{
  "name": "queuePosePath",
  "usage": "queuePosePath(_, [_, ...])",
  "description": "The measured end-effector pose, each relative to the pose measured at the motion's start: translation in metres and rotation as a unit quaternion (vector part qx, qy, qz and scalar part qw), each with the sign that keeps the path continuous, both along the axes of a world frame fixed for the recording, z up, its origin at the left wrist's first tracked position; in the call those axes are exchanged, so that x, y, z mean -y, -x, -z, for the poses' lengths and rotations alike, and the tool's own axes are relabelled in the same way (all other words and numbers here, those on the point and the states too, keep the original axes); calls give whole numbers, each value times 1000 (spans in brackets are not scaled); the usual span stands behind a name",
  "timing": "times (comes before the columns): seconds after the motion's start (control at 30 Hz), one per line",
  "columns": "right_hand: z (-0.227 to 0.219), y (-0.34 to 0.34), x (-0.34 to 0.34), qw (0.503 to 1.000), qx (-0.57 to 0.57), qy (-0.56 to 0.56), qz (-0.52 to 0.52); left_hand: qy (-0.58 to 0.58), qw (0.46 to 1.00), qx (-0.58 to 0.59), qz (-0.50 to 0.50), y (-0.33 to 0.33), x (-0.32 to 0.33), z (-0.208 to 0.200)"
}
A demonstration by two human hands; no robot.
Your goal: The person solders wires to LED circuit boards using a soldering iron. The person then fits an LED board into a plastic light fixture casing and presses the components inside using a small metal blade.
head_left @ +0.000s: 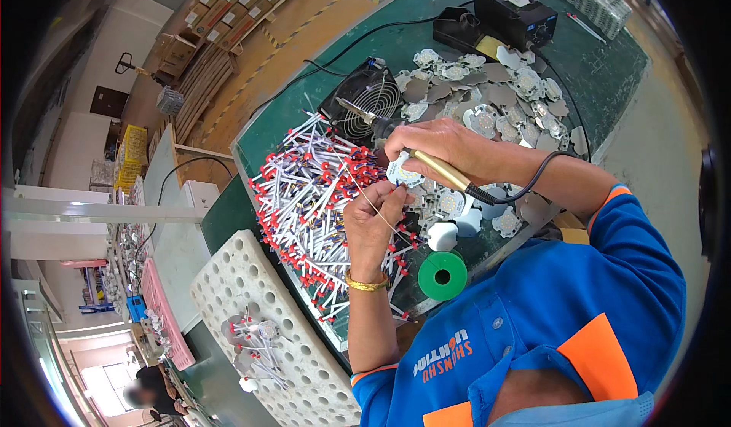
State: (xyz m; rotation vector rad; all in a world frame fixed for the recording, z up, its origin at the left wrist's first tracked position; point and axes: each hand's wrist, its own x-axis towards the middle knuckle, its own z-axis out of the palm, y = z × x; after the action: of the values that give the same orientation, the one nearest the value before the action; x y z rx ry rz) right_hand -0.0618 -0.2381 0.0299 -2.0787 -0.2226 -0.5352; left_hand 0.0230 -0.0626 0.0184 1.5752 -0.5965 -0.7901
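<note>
My right hand (453,149) grips a soldering iron (442,170) with a gold-coloured handle, its metal tip pointing up and left over a black fan with a round grille (373,107). My left hand (371,218), wearing a gold bracelet, is closed with fingertips pinched. A thin strand of solder wire (358,174) passes through its fingers and slants toward a green spool (431,284) near the table edge. Between both hands is a small white round circuit board (403,171); my fingers partly cover it. A large heap of white wire leads with red ends (304,199) lies beside my left hand.
Piled round boards and grey discs (495,103) cover the green table (601,77) beyond my right hand. A black soldering station (516,14) stands at the back. On the left is a white perforated foam block (236,275) bearing wired boards. A black cable trails from the iron.
</note>
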Motion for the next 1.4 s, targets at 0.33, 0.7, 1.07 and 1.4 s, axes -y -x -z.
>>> queuePosePath(0.33, [-5, 2, -1, 998, -36, -54, -20, 0, 1000, -19, 7, -3, 2, -2])
queuePosePath(0.7, [-5, -13, -1, 989, 105, 4, 107, 25, 995, -73, -67, -16, 8, -8])
queuePosePath(1.07, [-15, 10, 16, 983, 117, -28, 141, 123, 966, -183, -133, -60, 9, -44])
queuePosePath(1.4, [-14, 14, 24, 985, 106, -42, 131, 62, 950, -274, -134, -87, 21, -42])
